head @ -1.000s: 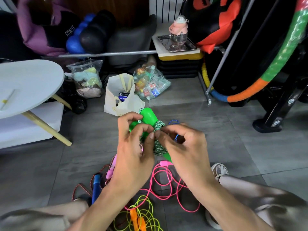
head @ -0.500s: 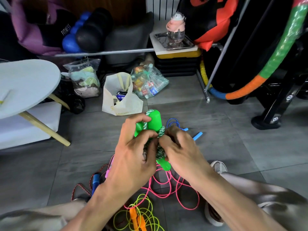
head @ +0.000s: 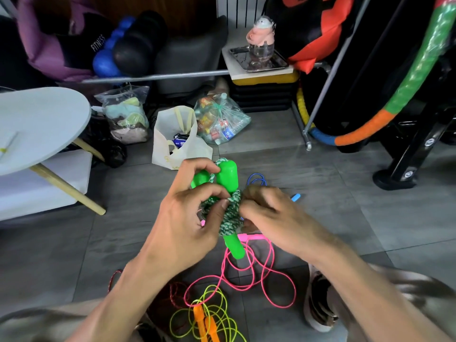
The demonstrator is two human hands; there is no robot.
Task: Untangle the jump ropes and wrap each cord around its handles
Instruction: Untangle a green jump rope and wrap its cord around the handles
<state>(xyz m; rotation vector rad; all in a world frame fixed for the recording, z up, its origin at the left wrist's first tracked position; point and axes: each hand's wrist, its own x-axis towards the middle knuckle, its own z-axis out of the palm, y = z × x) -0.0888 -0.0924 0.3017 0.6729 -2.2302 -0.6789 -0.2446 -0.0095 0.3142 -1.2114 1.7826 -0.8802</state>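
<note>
**Green rope bundle held between both my hands**

My left hand [head: 183,225] grips the two green handles [head: 227,177] side by side above the floor, fingers [head: 197,169] curled over their far ends and thumb pressed against the green-and-white braided cord [head: 229,217] that is wound round the middle of the pair. My right hand [head: 274,218] comes in from the other side, its fingers bent and pinching that same cord right beside my left thumb; this hand is blurred, so I cannot tell exactly which fingertips hold the strand. One handle's near end pokes out below the wrapping, pointing toward me.

On the grey tiled floor [head: 370,218] beneath the bundle lies the pink rope [head: 259,275] in loose loops, its pink handle just beyond the green tip. Nearer to me the yellow-green rope [head: 222,317] sits in a loose coil with its orange handles [head: 204,322] across it, touching the pink loops. To its left a red braided rope [head: 172,292] shows partly behind my left forearm. A blue rope [head: 256,180] peeks out past my right hand, with a light blue handle tip [head: 295,197] beside my knuckles.

A white tote bag [head: 180,144] stands on the floor beyond the bundle.
</note>
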